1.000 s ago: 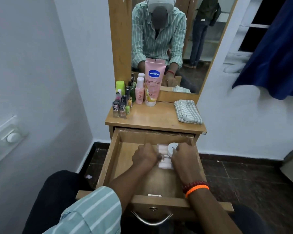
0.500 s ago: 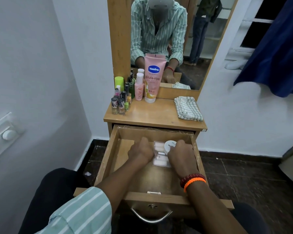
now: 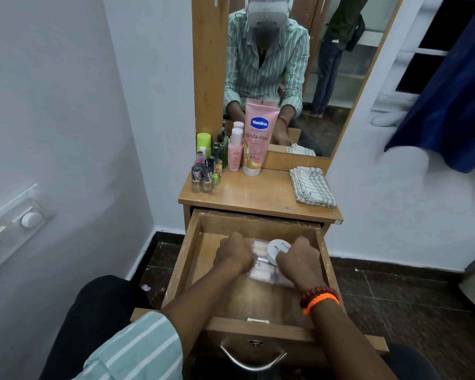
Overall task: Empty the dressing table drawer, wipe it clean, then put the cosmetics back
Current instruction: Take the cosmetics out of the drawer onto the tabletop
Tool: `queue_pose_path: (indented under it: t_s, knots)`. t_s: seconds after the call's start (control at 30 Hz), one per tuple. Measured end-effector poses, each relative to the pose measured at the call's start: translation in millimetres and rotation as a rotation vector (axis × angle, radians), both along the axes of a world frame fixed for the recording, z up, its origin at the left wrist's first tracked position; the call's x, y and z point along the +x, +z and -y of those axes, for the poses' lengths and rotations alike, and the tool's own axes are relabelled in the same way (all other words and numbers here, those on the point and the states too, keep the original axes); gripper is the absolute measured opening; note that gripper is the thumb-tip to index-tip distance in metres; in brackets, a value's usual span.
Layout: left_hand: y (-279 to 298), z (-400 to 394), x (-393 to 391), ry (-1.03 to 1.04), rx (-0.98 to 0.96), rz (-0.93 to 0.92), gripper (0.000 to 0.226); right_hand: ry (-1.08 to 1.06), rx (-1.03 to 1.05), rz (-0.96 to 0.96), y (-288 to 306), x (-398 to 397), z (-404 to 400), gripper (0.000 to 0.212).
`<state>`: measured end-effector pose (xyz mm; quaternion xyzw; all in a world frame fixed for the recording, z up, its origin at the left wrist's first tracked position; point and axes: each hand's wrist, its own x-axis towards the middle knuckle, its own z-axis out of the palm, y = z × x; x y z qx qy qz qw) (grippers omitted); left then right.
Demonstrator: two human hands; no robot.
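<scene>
The wooden drawer (image 3: pixel 187 259) of the dressing table stands pulled open. Inside it lies a clear plastic case (image 3: pixel 261 267) of pale pink items, with a white round jar (image 3: pixel 278 249) at its far right end. My left hand (image 3: pixel 233 255) curls round the case's left end. My right hand (image 3: pixel 298 263), with red and orange bracelets on its wrist, curls round the right end, next to the jar. My fingertips are hidden under the hands. On the tabletop stand a pink Vaseline tube (image 3: pixel 255 138), a small pink bottle (image 3: pixel 235 152) and several nail polish bottles (image 3: pixel 206 174).
A folded striped cloth (image 3: pixel 311 186) lies on the right of the tabletop (image 3: pixel 247 193). The mirror (image 3: pixel 299 78) rises behind it. White walls close in on both sides, with a switch panel (image 3: pixel 14 226) on the left. A blue curtain (image 3: pixel 450 105) hangs at the right.
Both hands stay on the clear case in the drawer and have barely shifted. The camera has tilted a little.
</scene>
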<state>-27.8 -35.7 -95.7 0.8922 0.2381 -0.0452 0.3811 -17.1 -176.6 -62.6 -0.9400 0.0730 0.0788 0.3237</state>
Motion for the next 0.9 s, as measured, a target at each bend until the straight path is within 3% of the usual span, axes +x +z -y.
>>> queue_pose_path:
  t_s: [0.23,0.43,0.67,0.9]
  knots:
    - [33.2,-19.0,-23.2,-0.034,-0.005,0.138,0.003,0.060,0.084,0.188,29.8,-20.2,4.3,0.027]
    - [99.4,-40.4,-20.6,-0.042,0.077,0.267,0.011,0.122,0.104,0.321,85.8,-7.6,-6.6,0.030]
    - [142.7,-39.0,12.0,0.010,0.127,0.357,0.021,0.079,0.118,0.299,110.4,71.8,-33.8,0.041]
    - [137.3,-35.9,35.2,0.019,0.197,0.341,0.022,0.050,0.150,0.228,99.9,122.8,-54.5,0.047]
